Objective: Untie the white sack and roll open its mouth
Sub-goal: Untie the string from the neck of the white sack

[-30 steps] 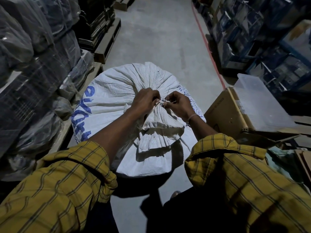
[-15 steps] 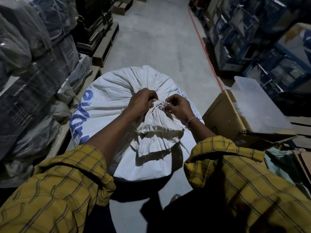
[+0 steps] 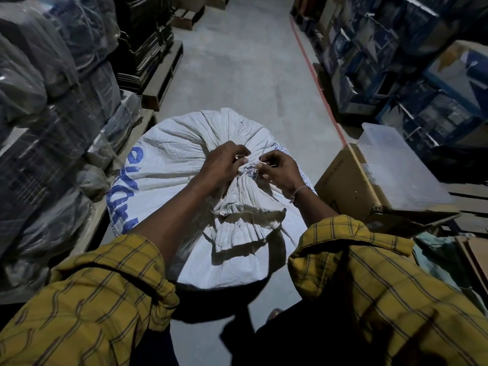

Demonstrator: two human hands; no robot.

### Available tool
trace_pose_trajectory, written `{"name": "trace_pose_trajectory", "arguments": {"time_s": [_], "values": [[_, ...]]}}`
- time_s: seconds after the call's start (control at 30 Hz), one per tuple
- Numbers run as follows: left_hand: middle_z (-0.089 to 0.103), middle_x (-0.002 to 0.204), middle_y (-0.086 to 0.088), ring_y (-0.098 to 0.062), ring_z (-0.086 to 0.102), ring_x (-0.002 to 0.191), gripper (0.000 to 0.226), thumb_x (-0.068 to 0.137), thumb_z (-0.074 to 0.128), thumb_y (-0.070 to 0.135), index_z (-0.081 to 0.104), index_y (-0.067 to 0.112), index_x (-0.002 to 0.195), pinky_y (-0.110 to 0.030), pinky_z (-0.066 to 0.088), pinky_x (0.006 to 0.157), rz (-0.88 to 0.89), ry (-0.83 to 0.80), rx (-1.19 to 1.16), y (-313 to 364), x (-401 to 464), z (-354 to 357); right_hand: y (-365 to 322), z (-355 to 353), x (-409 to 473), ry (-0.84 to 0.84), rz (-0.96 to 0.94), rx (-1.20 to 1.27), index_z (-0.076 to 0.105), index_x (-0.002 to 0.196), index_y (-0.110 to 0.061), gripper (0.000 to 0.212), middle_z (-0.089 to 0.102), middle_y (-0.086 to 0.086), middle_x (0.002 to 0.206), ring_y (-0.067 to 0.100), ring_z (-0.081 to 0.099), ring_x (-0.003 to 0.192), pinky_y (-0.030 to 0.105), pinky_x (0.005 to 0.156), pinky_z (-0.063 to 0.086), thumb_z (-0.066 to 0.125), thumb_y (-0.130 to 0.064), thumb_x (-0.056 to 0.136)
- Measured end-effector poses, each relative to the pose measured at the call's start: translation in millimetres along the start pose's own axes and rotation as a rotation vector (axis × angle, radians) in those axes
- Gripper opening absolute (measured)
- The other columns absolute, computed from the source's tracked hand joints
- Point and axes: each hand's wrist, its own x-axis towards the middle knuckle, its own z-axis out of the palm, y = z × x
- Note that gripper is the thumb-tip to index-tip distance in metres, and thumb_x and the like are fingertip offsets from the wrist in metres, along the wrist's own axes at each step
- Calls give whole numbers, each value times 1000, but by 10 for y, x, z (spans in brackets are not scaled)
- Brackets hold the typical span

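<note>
1. One white woven sack (image 3: 184, 159) stands on the concrete floor (image 3: 237, 62); blue lettering on its left side; neck bunched into fine pleats, mouth fanned toward the viewer.
2. Left hand (image 3: 224, 162) and right hand (image 3: 280, 170) pinch thin tie string (image 3: 264, 154) at the neck (knot itself hidden).
3. One cardboard box (image 3: 351, 186) just right of the sack.

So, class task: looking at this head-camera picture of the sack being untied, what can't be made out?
- The knot at the white sack's gathered neck: head view, covered by the left hand and right hand.
- The sack's contents: mouth still bunched shut.
- The blue lettering: curves away round the side, partly unreadable.
- The string: too thin to trace.
</note>
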Motion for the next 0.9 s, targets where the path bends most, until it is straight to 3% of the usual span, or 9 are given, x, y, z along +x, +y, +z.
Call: {"name": "trace_pose_trajectory", "arguments": {"time_s": [0.07,0.2,0.4,0.53,0.6,0.73,0.8,0.9], "values": [[71,119,-7,-28,68,110,29,103,64,27,73,20,130,-41,55,89,61,-19,25,63,-20,19,-25,30,4,-10,-16,-8,65,105,2,20,66,12,95,27,62,91,54,89,58,75,5,88],[72,118,-11,-31,69,108,32,104,63,21,71,15,134,-42,55,87,75,103,38,148,-6,-12,-80,33,1,54,-27,-39,66,110,8,24,65,13,98,25,63,93,61,97,56,75,1,89],[55,153,-20,-38,51,144,52,102,66,18,55,3,150,-44,40,120,193,94,169,277,37,-65,-219,-64,-96,105,-81,-89,67,96,-7,15,65,10,87,27,61,81,63,92,56,77,-3,87],[52,156,-22,-40,41,152,46,101,67,16,61,-2,143,-44,32,127,256,117,242,438,35,-68,-352,-155,-209,168,-150,-138,66,92,-9,15,66,9,86,27,62,80,58,88,56,80,-11,86],[60,147,-18,-36,49,146,39,101,66,18,67,0,136,-43,39,122,193,128,169,572,9,-48,-405,-198,-285,191,-172,-158,66,95,-3,22,66,8,87,26,60,79,55,87,57,81,-16,86],[80,100,-7,-25,75,97,25,102,64,31,80,12,104,-43,60,89,-99,78,-242,857,-38,-49,-474,-282,-438,234,-203,-193,67,99,-4,23,71,13,90,27,63,78,50,82,58,78,-21,88],[81,90,-3,-21,78,90,24,99,69,35,80,13,99,-44,63,87,-163,40,-447,954,-62,-68,-498,-341,-505,249,-210,-193,67,98,-5,22,73,17,93,23,61,77,48,81,58,77,-21,87],[82,89,-4,-20,79,90,26,95,75,36,81,11,98,-43,63,88,-146,20,-484,1084,-59,-119,-543,-457,-603,259,-225,-187,66,97,-5,21,72,20,92,23,57,75,45,79,55,77,-20,87]]}}
